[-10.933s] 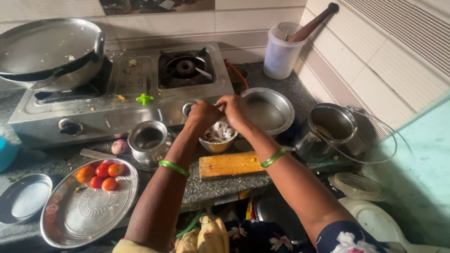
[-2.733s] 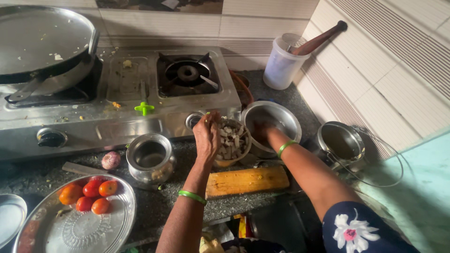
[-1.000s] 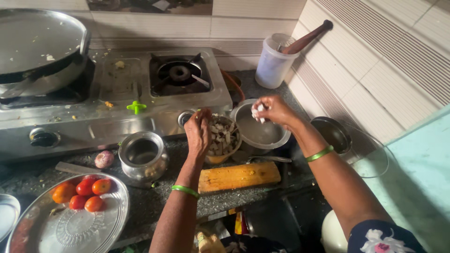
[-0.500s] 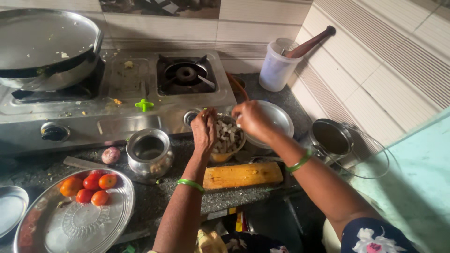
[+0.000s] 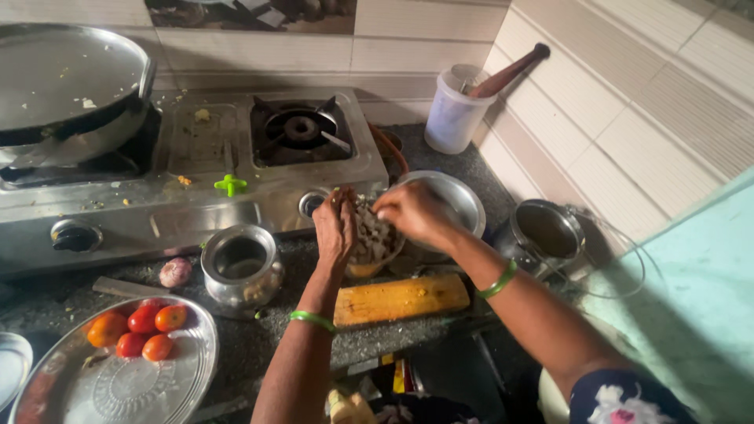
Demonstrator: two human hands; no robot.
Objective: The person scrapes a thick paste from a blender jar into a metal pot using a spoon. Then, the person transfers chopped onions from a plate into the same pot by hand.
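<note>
Both hands over the small bowl (image 5: pixel 375 250) of pale chopped pieces, on the dark counter (image 5: pixel 259 345) just in front of the stove (image 5: pixel 157 196), near frame centre. Bowl sits upright, mouth up; it's round, so no long axis to call. Left hand (image 5: pixel 336 229) is at the bowl's 9 o'clock rim, fingers curled and pinched near the top edge; can't tell if it grips anything. Right hand (image 5: pixel 412 213) is at the bowl's 1–2 o'clock, fingertips bunched over the contents; what they pinch isn't visible. The hands nearly meet above the bowl. Steel plate (image 5: pixel 452 200) just behind the right hand, at the bowl's 2 o'clock. Wooden cutting board (image 5: pixel 400 298) at the bowl's 6 o'clock, long axis running 9-to-3, slightly raised on the right. Steel pot (image 5: pixel 239 267) at 9 o'clock, beyond the left wrist. Tray (image 5: pixel 149 377) with tomatoes (image 5: pixel 141 330) at 8 o'clock. Steel vessel (image 5: pixel 546 232) at 3 o'clock.
</note>
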